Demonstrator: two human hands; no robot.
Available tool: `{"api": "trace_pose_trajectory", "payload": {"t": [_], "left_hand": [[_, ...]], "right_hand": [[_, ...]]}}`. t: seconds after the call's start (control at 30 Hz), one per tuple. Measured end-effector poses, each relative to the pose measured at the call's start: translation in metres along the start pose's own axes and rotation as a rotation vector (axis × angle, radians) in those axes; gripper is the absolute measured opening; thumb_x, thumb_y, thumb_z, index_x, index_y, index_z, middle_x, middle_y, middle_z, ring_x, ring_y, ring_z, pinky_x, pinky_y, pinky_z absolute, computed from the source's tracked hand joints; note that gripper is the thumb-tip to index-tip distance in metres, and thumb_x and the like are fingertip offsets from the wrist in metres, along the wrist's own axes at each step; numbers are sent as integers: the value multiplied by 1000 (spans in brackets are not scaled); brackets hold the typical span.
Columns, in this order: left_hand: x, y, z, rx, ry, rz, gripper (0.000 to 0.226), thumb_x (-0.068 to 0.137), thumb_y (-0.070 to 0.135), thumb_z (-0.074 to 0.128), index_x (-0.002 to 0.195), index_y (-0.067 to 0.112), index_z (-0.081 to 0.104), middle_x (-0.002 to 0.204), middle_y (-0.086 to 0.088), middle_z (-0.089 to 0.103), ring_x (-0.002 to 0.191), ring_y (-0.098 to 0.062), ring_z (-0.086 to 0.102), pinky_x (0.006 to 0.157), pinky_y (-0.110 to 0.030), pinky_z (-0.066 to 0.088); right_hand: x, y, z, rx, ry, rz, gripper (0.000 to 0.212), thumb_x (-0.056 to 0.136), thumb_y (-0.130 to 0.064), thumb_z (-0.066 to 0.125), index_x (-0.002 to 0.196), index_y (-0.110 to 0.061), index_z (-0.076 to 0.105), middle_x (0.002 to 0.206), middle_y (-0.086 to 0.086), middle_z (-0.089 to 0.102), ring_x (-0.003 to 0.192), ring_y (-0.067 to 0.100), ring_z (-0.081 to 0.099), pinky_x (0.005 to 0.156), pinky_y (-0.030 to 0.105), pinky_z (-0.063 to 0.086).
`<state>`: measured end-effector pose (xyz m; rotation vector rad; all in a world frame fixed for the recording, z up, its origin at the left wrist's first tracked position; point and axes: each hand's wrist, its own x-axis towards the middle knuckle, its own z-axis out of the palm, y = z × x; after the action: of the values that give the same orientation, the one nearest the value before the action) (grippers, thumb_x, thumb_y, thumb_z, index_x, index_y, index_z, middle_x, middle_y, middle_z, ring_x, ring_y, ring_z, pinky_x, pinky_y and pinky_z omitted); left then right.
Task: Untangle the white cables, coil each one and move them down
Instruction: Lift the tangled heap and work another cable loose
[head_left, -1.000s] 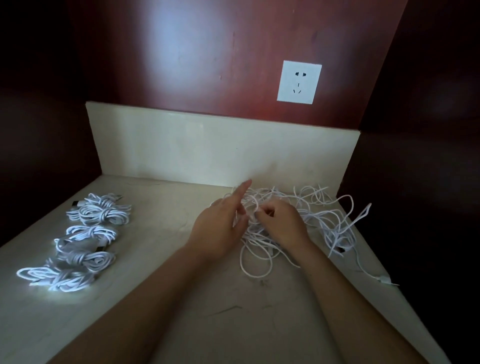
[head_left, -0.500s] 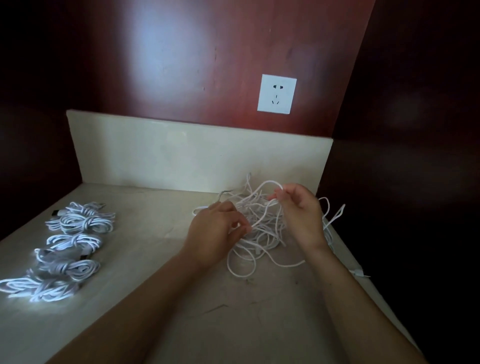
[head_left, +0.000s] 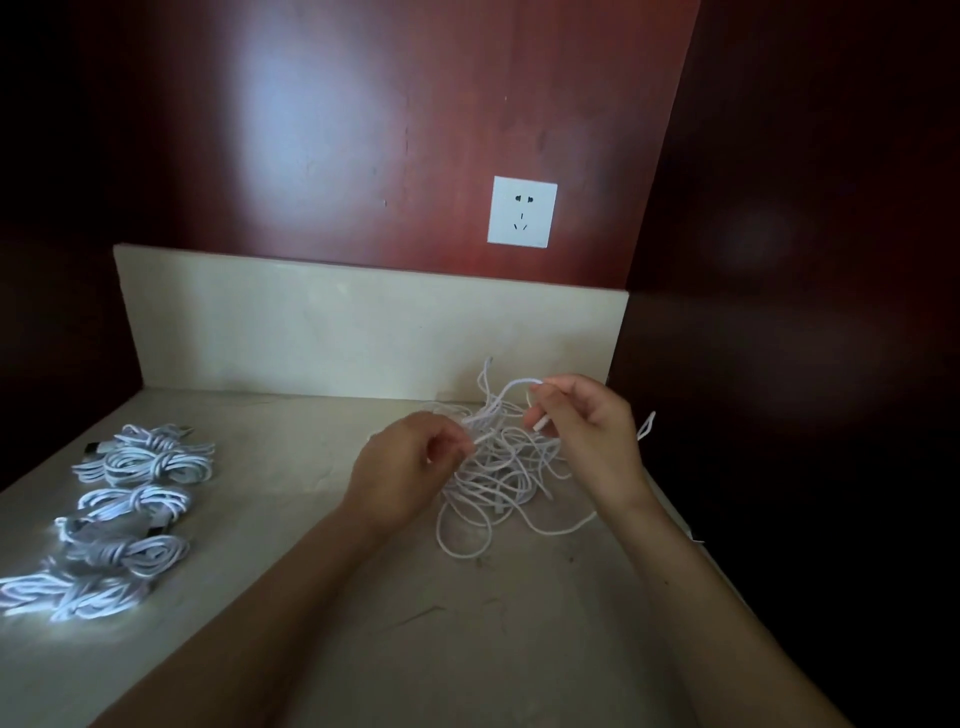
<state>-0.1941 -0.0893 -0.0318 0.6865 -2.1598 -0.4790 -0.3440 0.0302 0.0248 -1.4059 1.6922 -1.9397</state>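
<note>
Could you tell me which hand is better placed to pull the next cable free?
Probably the right hand: it pinches a loop raised above the tangled white cables, while the left hand grips strands lower down.

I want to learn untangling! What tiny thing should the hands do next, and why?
Probably the right hand should draw its pinched strand up and away, while the left hand pinches the tangle in place. Both hands pinch cable, and the loops look loose, so one may slide free.
</note>
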Motion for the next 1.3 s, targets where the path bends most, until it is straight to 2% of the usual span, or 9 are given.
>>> {"api": "trace_pose_trajectory", "payload": {"t": [0.13, 0.2, 0.33, 0.5, 0.67, 0.77, 0.9, 1.1, 1.3], "left_hand": [[0, 33, -13, -540, -78, -184, 39, 102, 30, 46, 94, 8, 78, 69, 11, 71, 67, -2, 63, 61, -10, 41], [3, 40, -23, -649, -105, -310, 48, 103, 37, 38, 93, 13, 78, 71, 2, 72, 62, -5, 58, 56, -15, 40], [6, 28, -43, -913, -191, -642, 26, 98, 30, 53, 94, 16, 74, 73, 6, 71, 62, -4, 60, 53, -15, 45], [0, -1, -73, -809, -91, -675, 23, 102, 13, 46, 95, 10, 68, 58, 3, 53, 50, -8, 57, 52, -18, 51], [-9, -20, -72, -684, 54, -668, 32, 97, 16, 45, 66, 12, 54, 50, 4, 25, 41, -13, 20, 43, -17, 16], [-10, -18, -68, -778, 19, -574, 35, 98, 17, 50, 64, 14, 53, 50, 6, 24, 40, -8, 17, 41, -14, 13], [-11, -16, -65, -909, 107, -463, 40, 99, 17, 49, 61, 16, 60, 48, 8, 23, 39, -5, 17, 39, -14, 14], [-11, -14, -70, -1138, 336, -369, 37, 102, 20, 42, 67, 16, 56, 50, 11, 18, 40, -2, 14, 40, -15, 12], [-9, -13, -61, -1190, 459, -415, 32, 104, 23, 41, 75, 15, 54, 50, 12, 18, 38, -1, 13, 40, -19, 7]], "right_hand": [[-10, -12, 3, 48, -128, -33, 17, 94, -6, 60, 89, -15, 74, 62, 0, 66, 60, 10, 61, 60, 18, 48], [-16, -12, 11, 34, -263, -49, 19, 93, -4, 63, 91, -19, 74, 65, -7, 69, 59, 6, 61, 59, 17, 48], [-25, 3, 32, -249, -425, -204, 20, 92, -14, 66, 107, -21, 76, 71, -18, 69, 61, -3, 60, 60, 17, 44], [-32, 24, 68, -553, -629, -330, 34, 92, -25, 55, 122, -38, 66, 78, -9, 66, 68, 6, 57, 65, 29, 46], [-25, 28, 102, -222, -234, -188, 30, 85, -12, 56, 108, -29, 67, 100, -12, 68, 84, 5, 62, 73, 22, 50], [-18, 40, 117, -95, -352, -43, 39, 89, -1, 52, 117, -28, 58, 113, -9, 64, 98, 3, 60, 82, 22, 49], [-24, 68, 121, -312, -462, -6, 10, 97, -20, 55, 96, -21, 64, 93, -5, 67, 87, 11, 63, 83, 36, 51], [8, 92, 93, -595, -246, -177, 14, 91, -19, 52, 80, -13, 57, 80, 2, 57, 81, 25, 54, 69, 33, 37], [20, 113, 64, -619, -141, -123, 27, 90, -21, 42, 92, -8, 65, 94, 10, 62, 93, 28, 55, 82, 33, 38]]}}
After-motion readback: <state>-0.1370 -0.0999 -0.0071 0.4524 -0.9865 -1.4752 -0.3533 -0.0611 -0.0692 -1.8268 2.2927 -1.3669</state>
